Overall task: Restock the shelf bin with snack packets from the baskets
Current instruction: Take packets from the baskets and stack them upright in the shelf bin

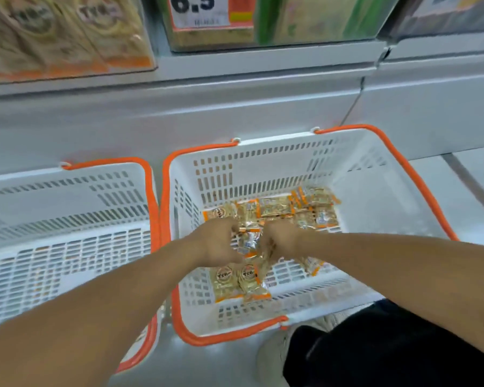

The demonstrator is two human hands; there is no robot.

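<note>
Both hands are down inside the right-hand basket [355, 174], and they meet over the middle of the heap. Left hand [218, 241] has its fingers curled round a clump of snack packets [249, 241]; right hand [284, 240] curls onto the same clump from the other side, knuckles up, the two hands nearly touching. More packets lie loose just beyond the fingers, against the basket's far wall, and two sit face-up just below the wrists, round logos showing. A few spill out under the right forearm.

That basket is white slotted plastic with an orange handle [419, 182] folded down along its rim, standing on a pale grey floor [472, 169]. Hard against it, to the left of the left forearm, stands a second white basket [67, 208] of the same make, its floor showing bare through the slots.

Beyond both baskets rises a grey shelf base, and above it the shelf bin [67, 34] with a clear front holds the same yellow-and-orange packets. Beside that bin, a price tag [201, 9] reads 6.5. A dark trouser knee [389, 344] and a pale shoe [274, 356] show under the right arm.
</note>
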